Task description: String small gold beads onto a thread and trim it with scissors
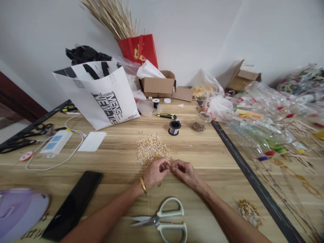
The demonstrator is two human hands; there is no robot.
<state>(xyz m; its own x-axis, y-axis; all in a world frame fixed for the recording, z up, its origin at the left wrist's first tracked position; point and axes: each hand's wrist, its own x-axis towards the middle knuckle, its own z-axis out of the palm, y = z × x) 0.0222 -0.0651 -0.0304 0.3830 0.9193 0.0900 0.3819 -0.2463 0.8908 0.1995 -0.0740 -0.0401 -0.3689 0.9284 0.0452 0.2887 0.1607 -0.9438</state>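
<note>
Scissors (155,221) lie between forearms (113,209); wire spool (174,128) stands beyond right hand (186,172).

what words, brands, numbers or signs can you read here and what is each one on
"VOGUE": white bag
"MENS": same bag
"NEW-TIDE": same bag
Smaller print at that bag's lower right: too blurred to read surely.
Gold sign on the red bag: cannot be made out.
Dark handwritten figures on the table beside the phone: unclear.
Orange label among the bottles: too blurred to read.
</note>
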